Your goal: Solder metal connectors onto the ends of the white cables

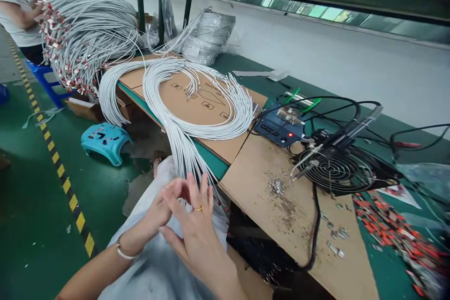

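My left hand (160,208), with a bangle on its wrist, is raised over my lap. Its fingers are curled in against my right index finger; whether anything small lies between them is hidden. My right hand (198,227), a ring on one finger, has several fingers stretched up and apart, and no object shows in it. Just beyond both hands, a bundle of white cables (179,143) hangs off the bench edge onto my lap, the rest coiled on cardboard. The cable ends beside my right hand are partly hidden.
Right of the coil are a blue soldering station (279,126), a soldering iron in a stand (316,152) and a round fan guard (339,173). Metal pieces (337,232) and red-orange parts (397,229) lie nearby. A cable heap (91,37), turquoise stool (107,140) and seated person (21,21) are left.
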Demonstrator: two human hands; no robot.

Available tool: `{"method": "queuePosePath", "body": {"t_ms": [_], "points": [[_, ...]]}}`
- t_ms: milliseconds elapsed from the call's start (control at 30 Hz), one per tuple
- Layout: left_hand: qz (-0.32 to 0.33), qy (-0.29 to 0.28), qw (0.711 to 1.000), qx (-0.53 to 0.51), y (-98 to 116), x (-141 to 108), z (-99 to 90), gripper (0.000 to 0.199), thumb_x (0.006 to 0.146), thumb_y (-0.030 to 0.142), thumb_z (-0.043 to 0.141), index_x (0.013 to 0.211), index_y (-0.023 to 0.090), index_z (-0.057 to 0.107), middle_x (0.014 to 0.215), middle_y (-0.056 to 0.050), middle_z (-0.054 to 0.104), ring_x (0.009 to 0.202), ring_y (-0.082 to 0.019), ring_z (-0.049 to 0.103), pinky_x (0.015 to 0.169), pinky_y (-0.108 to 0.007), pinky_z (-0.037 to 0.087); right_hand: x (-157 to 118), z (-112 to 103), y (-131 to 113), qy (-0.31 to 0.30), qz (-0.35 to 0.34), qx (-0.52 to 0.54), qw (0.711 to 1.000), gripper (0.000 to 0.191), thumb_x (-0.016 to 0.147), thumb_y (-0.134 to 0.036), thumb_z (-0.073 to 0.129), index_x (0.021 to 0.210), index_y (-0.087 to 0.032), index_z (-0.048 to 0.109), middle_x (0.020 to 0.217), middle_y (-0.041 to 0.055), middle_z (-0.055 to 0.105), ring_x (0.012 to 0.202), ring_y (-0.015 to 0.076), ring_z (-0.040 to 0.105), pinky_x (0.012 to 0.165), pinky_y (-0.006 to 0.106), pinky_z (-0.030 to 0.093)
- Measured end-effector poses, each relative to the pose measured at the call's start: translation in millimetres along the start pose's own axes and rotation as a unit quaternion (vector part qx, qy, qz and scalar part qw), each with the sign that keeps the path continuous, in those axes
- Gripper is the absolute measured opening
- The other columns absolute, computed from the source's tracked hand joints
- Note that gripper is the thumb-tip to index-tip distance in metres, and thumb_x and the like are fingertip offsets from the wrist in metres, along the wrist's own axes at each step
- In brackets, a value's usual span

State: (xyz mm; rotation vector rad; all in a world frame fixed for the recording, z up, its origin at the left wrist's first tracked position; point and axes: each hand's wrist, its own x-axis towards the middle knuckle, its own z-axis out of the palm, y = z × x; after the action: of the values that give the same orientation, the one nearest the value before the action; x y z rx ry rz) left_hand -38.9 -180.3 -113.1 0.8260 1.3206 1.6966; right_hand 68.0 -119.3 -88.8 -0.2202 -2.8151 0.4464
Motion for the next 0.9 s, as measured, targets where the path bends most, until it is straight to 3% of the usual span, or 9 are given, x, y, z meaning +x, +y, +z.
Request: {"method": "queuePosePath", "body": {"t_ms": [100,233,367,433,633,800,900], "points": [[-0.010,-0.067,0.998,0.016,3,5,-5.6,0.041,0.087,0.049,0.041,0.090,0.014,0.060,0.078,-0.006,0.062,0.071,-0.017,0.056,0.067,-0.032,0.047,-1,-2,11,0.004,-0.037,0.045,0.998,0.070,0.086,-0.045,0.044,0.142,-0.034,0.002,0.146,0.0086,-0.025,0.132,0.0439,-0.002,0.093,0.061,0.034],[-0.026,-0.119,0.991,0.058,4,5,-8.0,0.020,0.078,0.033,0.058,0.084,0.014,0.064,0.077,-0.005,0.062,0.074,-0.020,0.055,0.067,-0.031,0.046,-4,-4,15,0.000,-0.079,0.067,0.995,0.074,0.086,-0.049,0.043,0.142,-0.029,-0.001,0.149,0.0113,-0.011,0.134,0.0360,0.006,0.096,0.050,0.038],[-0.032,-0.139,0.986,0.083,-2,9,-12.0,0.010,0.072,0.023,0.061,0.078,0.015,0.064,0.072,-0.003,0.060,0.069,-0.018,0.053,0.066,-0.031,0.044,-6,-8,16,-0.023,-0.085,0.067,0.994,0.074,0.085,-0.052,0.042,0.143,-0.028,0.002,0.148,0.0163,-0.009,0.134,0.0357,0.010,0.096,0.051,0.038],[-0.038,-0.141,0.986,0.084,-4,10,-13.5,0.008,0.072,0.023,0.061,0.075,0.015,0.063,0.071,-0.002,0.059,0.066,-0.017,0.052,0.062,-0.030,0.043,-6,-10,17,-0.038,-0.086,0.071,0.993,0.072,0.084,-0.054,0.042,0.142,-0.030,0.009,0.149,0.0158,-0.003,0.134,0.0349,0.011,0.097,0.051,0.037],[-0.035,-0.116,0.991,0.057,-6,7,-10.3,0.012,0.074,0.027,0.060,0.069,0.017,0.060,0.066,-0.001,0.055,0.062,-0.016,0.051,0.055,-0.027,0.040,-1,-17,19,-0.026,-0.115,0.084,0.989,0.063,0.084,-0.053,0.043,0.139,-0.029,0.025,0.138,0.0106,0.037,0.135,0.0250,0.012,0.104,0.050,0.027],[-0.018,-0.104,0.994,0.037,-8,2,-4.1,0.012,0.069,0.032,0.063,0.067,0.021,0.062,0.066,-0.002,0.058,0.062,-0.018,0.055,0.057,-0.030,0.043,1,-21,18,-0.025,-0.151,0.140,0.978,0.047,0.088,-0.048,0.038,0.130,-0.027,0.042,0.126,0.0106,0.047,0.132,0.0202,0.023,0.107,0.051,0.016],[-0.008,-0.082,0.996,0.032,-5,-4,2.5,0.002,0.068,0.026,0.064,0.068,0.024,0.064,0.074,-0.002,0.061,0.076,-0.022,0.058,0.073,-0.036,0.046,-1,-22,18,-0.018,-0.168,0.193,0.967,0.036,0.088,-0.044,0.040,0.114,-0.027,0.058,0.124,0.0090,0.047,0.127,0.0191,0.033,0.108,0.051,0.013]]}}
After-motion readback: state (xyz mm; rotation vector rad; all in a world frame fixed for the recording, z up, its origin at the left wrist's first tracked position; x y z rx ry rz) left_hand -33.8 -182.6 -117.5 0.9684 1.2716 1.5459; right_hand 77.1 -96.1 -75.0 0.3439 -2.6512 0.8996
